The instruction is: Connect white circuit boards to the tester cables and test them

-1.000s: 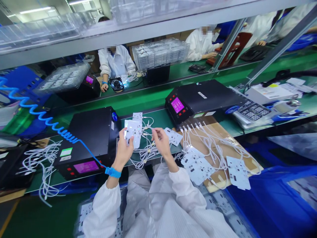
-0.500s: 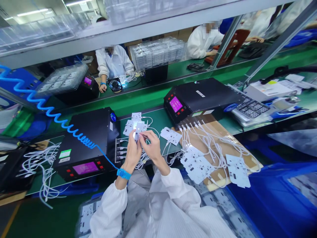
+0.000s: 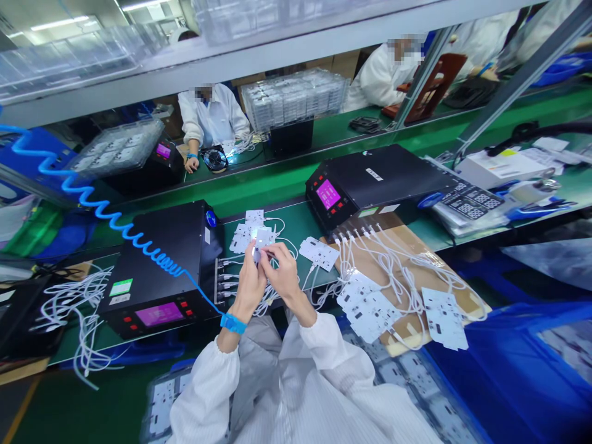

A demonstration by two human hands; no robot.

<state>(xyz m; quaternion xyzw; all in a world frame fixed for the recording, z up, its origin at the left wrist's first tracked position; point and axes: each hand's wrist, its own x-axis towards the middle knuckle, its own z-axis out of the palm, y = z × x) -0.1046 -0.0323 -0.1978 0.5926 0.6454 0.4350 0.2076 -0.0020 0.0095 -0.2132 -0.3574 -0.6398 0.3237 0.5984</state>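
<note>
1 white board (image 3: 264,235) now engages both: left hand (image 3: 250,285) holding it, right hand (image 3: 283,274) newly joined, pinched narrow at its edge.

Two hands (image 3: 283,274) share one circuit board (image 3: 264,236) at their fingers (image 3: 274,249). At least two boards (image 3: 240,238) lie just beyond the fingers, and one single board (image 3: 320,253) to their right. Two black boxes (image 3: 161,246) flank the fingers, each with one purple screen (image 3: 160,313). One fan (image 3: 215,159) stands well beyond.
</note>
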